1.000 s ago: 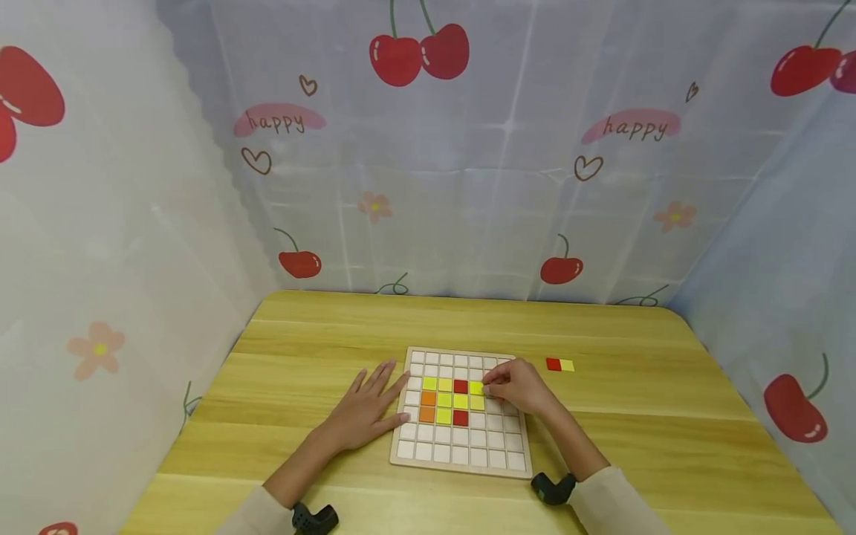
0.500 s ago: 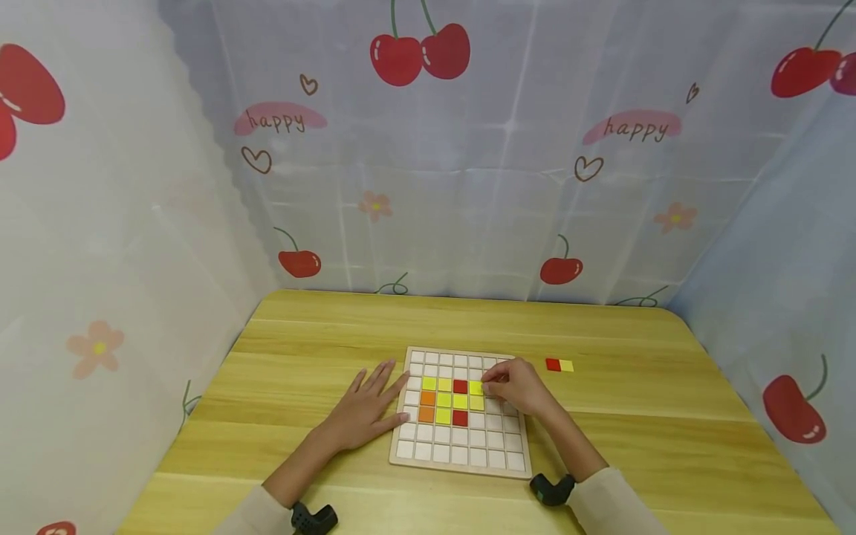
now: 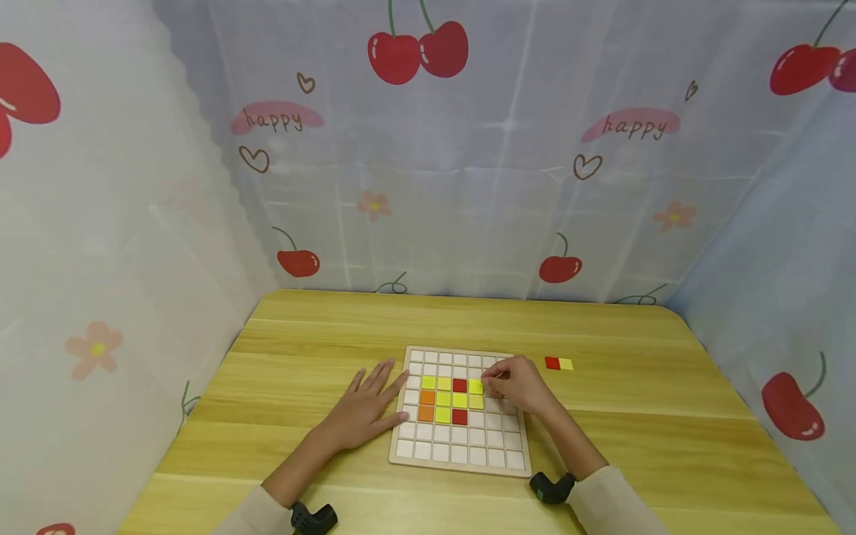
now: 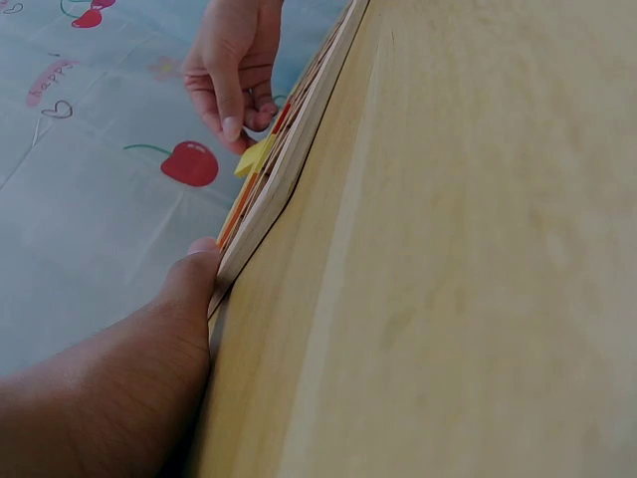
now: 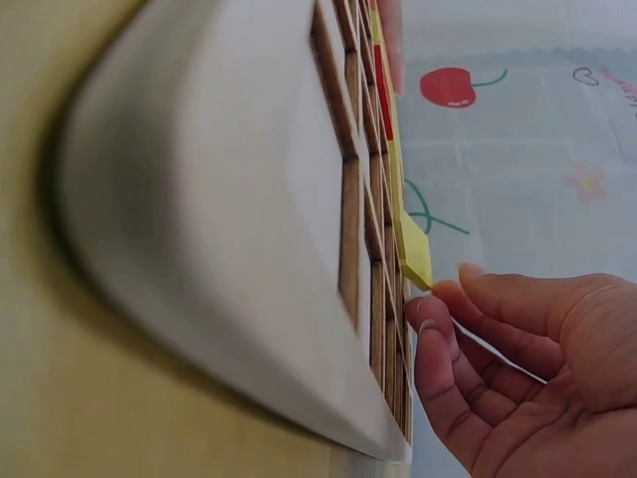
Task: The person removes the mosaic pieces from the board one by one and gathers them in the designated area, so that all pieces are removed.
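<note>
A wooden grid board [image 3: 461, 469] lies on the table with several yellow, orange and red square tiles in its cells. At its right half, my right hand [image 3: 518, 383] pinches the edge of a yellow tile [image 5: 416, 251] with the fingertips. This tile stands tilted up from the grid in both wrist views; the exact thumb contact is hard to see. My left hand [image 3: 364, 409] lies spread at the board's left side, its fingers straight. Its thumb [image 4: 199, 264] rests on the board's edge.
On the wooden table [image 3: 321, 334], a red tile [image 3: 552, 362] and a pale yellow tile [image 3: 566, 364] lie side by side beyond the board's right side. A curtain [image 3: 428, 186] printed with cherries hangs behind the table and along both sides.
</note>
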`<action>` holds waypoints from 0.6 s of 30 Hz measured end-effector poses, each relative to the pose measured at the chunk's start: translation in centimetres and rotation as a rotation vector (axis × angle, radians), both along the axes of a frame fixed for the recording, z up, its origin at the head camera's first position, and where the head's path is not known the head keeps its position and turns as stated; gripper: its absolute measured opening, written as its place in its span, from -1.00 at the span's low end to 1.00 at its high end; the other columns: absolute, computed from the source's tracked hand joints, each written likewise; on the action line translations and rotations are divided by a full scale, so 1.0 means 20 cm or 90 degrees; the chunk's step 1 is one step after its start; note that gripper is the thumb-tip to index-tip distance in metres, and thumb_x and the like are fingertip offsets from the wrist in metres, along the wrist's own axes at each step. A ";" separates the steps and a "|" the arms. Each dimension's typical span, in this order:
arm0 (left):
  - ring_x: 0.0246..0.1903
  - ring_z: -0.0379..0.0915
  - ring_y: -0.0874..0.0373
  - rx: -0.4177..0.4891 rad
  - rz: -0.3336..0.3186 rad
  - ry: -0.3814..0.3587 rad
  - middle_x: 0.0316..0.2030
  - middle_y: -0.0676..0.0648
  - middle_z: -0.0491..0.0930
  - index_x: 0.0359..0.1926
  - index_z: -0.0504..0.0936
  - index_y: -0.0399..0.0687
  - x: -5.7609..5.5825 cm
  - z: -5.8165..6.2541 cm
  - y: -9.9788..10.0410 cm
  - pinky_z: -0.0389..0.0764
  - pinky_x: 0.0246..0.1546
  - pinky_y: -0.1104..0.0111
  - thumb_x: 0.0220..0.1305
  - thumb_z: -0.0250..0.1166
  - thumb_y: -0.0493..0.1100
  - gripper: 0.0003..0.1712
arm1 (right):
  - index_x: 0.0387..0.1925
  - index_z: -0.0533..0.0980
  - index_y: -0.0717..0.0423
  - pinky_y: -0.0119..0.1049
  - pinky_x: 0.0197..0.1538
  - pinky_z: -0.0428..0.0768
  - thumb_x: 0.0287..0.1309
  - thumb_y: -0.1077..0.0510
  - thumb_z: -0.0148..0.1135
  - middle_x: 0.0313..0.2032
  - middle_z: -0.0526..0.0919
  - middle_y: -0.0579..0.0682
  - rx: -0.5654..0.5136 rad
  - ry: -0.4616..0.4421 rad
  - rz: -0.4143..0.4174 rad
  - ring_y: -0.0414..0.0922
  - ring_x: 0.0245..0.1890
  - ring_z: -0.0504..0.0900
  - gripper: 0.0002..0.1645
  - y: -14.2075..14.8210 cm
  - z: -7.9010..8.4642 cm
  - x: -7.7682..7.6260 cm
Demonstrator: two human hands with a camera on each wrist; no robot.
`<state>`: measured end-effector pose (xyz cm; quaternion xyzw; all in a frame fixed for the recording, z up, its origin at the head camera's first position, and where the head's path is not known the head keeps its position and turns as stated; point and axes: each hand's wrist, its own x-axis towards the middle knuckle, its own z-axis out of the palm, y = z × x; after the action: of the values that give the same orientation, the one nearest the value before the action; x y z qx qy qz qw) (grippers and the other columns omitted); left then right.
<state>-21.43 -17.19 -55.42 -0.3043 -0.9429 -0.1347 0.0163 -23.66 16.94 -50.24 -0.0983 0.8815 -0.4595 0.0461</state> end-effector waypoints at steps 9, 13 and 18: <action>0.59 -0.34 -0.04 -0.003 -0.003 -0.007 0.61 -0.17 -0.20 0.64 -0.09 0.20 0.00 -0.01 0.00 -0.20 0.50 -0.14 0.47 -0.16 0.47 -0.09 | -0.33 0.76 0.23 -0.29 -0.39 0.66 0.26 0.25 0.39 -0.51 0.71 0.01 -0.010 -0.015 -0.022 -0.11 -0.52 0.66 -0.89 -0.01 0.00 0.01; 0.59 -0.32 -0.06 0.003 -0.003 -0.009 0.61 -0.17 -0.20 0.64 -0.09 0.20 0.00 -0.01 0.00 -0.20 0.50 -0.14 0.47 -0.16 0.47 -0.09 | -0.34 0.76 0.22 -0.27 -0.38 0.67 0.25 0.25 0.39 -0.51 0.72 0.01 -0.019 -0.020 -0.025 -0.11 -0.52 0.68 -0.89 -0.01 0.01 0.01; 0.59 -0.30 -0.08 0.002 -0.001 -0.006 0.61 -0.17 -0.19 0.64 -0.08 0.19 0.00 0.00 0.00 -0.20 0.50 -0.14 0.48 -0.16 0.47 -0.09 | -0.32 0.75 0.23 -0.26 -0.31 0.71 0.23 0.31 0.40 -0.41 0.74 0.02 -0.040 -0.020 -0.010 -0.08 -0.46 0.71 -0.94 -0.01 0.01 0.00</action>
<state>-21.38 -17.17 -55.39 -0.3045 -0.9424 -0.1379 0.0121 -23.58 16.77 -50.01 -0.0856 0.8667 -0.4885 0.0528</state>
